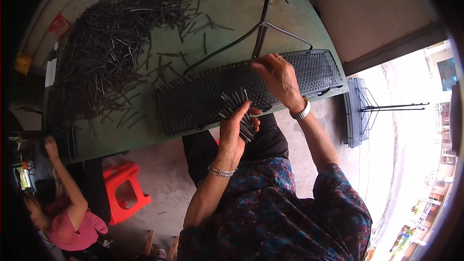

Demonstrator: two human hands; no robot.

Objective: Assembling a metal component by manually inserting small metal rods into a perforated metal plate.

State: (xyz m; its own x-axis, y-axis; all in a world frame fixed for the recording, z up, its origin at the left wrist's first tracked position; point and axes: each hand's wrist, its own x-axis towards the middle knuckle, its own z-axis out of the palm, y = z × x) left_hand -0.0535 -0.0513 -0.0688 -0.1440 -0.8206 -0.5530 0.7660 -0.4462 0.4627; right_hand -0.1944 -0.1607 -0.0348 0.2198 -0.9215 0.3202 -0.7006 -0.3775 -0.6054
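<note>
A long black perforated mesh panel (pixel 208 99) lies along the near edge of the green table, with a row of short thin strips standing along the left part of its far edge. Gathered in my left hand (pixel 236 128), in front of the panel, is a fanned bundle of thin dark strips (pixel 235 101). My right hand (pixel 279 76) is over the panel's far edge, beside the foot of a bent black metal rod frame (pixel 262 24). Its fingers are drawn together in a pinch; anything between them is too small or hidden to make out.
A big heap of dark strips (pixel 108 43) covers the left of the green table (pixel 232 0), with loose ones scattered around. At the lower left, a person in pink (pixel 77 227) works near a red stool (pixel 125 191). Another mesh panel (pixel 356 113) with rods stands beyond the table's right edge.
</note>
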